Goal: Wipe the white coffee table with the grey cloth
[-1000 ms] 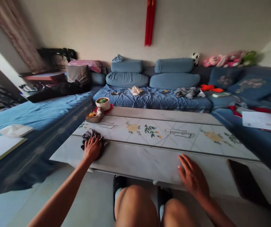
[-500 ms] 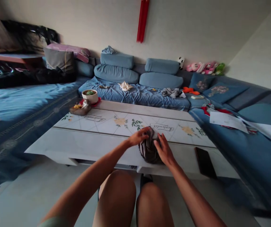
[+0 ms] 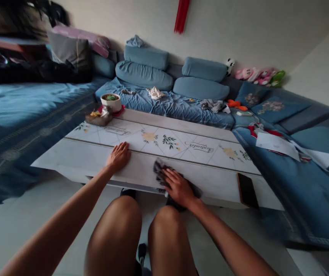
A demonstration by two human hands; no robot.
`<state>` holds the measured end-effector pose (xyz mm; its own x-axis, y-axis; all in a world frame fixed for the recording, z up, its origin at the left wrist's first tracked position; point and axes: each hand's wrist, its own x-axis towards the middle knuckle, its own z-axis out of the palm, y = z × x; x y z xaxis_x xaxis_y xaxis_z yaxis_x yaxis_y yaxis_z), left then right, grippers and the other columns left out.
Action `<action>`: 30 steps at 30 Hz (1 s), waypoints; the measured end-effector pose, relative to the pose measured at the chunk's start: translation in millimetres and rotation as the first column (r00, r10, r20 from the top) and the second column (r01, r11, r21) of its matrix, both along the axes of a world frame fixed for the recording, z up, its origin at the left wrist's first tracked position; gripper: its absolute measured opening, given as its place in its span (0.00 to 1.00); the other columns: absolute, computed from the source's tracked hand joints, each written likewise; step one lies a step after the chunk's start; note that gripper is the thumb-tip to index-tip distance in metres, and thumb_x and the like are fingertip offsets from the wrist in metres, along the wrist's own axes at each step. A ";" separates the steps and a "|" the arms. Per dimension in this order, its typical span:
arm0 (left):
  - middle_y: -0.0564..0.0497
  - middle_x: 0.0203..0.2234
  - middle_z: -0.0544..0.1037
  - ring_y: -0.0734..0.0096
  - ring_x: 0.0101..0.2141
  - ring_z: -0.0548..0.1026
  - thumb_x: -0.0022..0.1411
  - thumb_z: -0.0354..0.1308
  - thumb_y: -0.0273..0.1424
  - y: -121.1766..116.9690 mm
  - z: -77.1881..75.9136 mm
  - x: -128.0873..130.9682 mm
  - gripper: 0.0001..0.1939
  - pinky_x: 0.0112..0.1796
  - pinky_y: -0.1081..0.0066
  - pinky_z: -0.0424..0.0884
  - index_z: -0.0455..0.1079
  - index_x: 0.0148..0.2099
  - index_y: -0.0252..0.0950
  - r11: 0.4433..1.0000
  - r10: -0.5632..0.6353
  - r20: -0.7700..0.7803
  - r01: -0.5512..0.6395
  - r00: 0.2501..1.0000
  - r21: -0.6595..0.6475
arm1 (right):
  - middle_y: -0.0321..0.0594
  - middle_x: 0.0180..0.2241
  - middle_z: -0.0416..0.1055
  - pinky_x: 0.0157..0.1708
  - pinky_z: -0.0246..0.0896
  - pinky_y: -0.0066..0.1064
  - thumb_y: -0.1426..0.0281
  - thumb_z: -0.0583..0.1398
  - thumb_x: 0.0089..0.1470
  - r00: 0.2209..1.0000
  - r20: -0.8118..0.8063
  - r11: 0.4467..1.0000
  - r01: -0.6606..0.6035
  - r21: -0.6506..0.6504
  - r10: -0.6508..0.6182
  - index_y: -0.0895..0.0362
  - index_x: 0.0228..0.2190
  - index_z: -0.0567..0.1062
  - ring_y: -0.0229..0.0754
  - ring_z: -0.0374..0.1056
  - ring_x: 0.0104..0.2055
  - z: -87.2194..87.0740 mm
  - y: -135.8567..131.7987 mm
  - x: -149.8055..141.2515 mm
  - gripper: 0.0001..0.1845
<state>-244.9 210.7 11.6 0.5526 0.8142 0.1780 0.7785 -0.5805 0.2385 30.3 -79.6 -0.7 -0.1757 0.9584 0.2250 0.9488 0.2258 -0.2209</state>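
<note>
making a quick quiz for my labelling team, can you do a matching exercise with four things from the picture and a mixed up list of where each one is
Things
1. dark cloth
2. left hand
3. dark phone-like slab
4. small green plant

Places
A. near the right end of the table
B. in a white pot
C. under the right hand
D. laid on the table top, with no cloth beneath it

Right pairs: 1-C, 2-D, 3-A, 4-B

Dark, crumpled cloth [image 3: 159,168] lies on the table [image 3: 218,186].
</note>
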 end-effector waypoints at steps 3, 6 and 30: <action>0.34 0.82 0.61 0.48 0.82 0.58 0.84 0.40 0.41 1.6 -5.2 2.0 0.35 0.81 0.47 0.52 0.62 0.82 0.26 0.999 -0.003 -0.016 0.004 1.000 0.033 | 0.48 0.80 0.63 0.80 0.62 0.58 0.66 0.58 0.78 0.982 0.098 0.986 0.153 0.073 -0.160 0.54 0.75 0.73 0.55 0.56 0.83 -14.6 -88.0 67.0 0.29; 0.33 0.82 0.61 0.45 0.82 0.57 0.85 0.40 0.42 0.3 -6.7 1.9 0.36 0.81 0.46 0.52 0.61 0.82 0.24 0.999 -0.012 0.001 0.011 1.000 0.041 | 0.45 0.80 0.62 0.80 0.62 0.59 0.65 0.57 0.79 0.953 0.144 0.961 0.252 0.114 -0.267 0.50 0.79 0.67 0.55 0.55 0.84 -18.8 -131.2 102.6 0.32; 0.35 0.82 0.61 0.46 0.82 0.57 0.84 0.40 0.42 -6.5 0.3 4.4 0.35 0.81 0.47 0.50 0.62 0.81 0.26 1.000 0.015 0.040 -0.015 0.999 0.000 | 0.42 0.81 0.60 0.81 0.60 0.61 0.74 0.55 0.74 0.972 0.104 0.977 0.213 -0.024 -0.209 0.49 0.81 0.62 0.53 0.49 0.86 -3.1 -131.9 123.4 0.39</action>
